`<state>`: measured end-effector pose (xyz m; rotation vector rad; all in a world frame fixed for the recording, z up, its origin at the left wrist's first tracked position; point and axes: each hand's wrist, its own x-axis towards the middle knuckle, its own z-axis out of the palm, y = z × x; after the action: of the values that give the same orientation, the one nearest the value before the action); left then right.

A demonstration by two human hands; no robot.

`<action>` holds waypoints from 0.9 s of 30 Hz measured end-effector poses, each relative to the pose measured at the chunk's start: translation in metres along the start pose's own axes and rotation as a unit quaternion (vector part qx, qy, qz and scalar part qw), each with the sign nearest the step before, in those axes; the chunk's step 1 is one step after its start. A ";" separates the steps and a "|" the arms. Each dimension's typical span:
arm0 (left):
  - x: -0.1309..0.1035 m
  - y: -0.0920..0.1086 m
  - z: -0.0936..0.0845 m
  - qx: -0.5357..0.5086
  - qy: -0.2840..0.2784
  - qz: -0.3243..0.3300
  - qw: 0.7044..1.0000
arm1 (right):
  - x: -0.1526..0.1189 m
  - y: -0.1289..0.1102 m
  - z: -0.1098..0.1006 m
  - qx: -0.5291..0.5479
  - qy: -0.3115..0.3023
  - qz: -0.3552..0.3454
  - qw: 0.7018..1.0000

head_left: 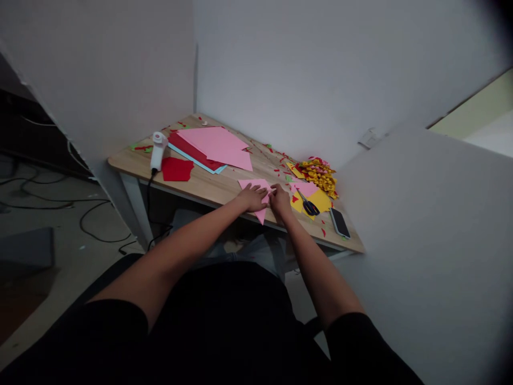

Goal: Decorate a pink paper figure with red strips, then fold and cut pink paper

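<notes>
A pink sheet of paper (262, 216), with pointed corners, lies at the front edge of the table below my hands. My left hand (253, 198) rests flat on it with the fingers spread. At the paper's right side, my right hand (279, 200) is closed, its thumb and finger pinching the edge. Part of the sheet is hidden beneath both hands. Just right of my right hand, dark-handled scissors (310, 207) lie on yellow paper (321, 200) and a piece of pink paper (306, 188).
On the left are a white corded handheld device (157, 152), a red paper piece (177, 169) and stacked large pink sheets (220, 143). A pile of yellow folded paper pieces (320, 174) and a phone (340, 222) are on the right. Grey partitions (280, 80) enclose the table; scraps are scattered about.
</notes>
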<state>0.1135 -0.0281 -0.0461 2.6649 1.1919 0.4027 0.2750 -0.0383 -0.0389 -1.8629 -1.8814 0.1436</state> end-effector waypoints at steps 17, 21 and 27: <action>0.011 0.012 -0.007 0.053 0.017 -0.016 0.998 | 0.033 0.019 0.017 0.035 0.099 0.046 0.993; 0.018 0.013 -0.004 0.057 0.049 -0.033 0.997 | 0.028 0.022 0.017 0.042 0.106 0.031 0.993; 0.021 0.007 0.004 0.046 0.072 -0.045 0.995 | 0.025 0.017 0.022 0.032 0.073 -0.015 0.997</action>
<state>0.1338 -0.0172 -0.0445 2.6856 1.3974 0.5467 0.2830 -0.0079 -0.0587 -1.7519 -1.7835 0.0559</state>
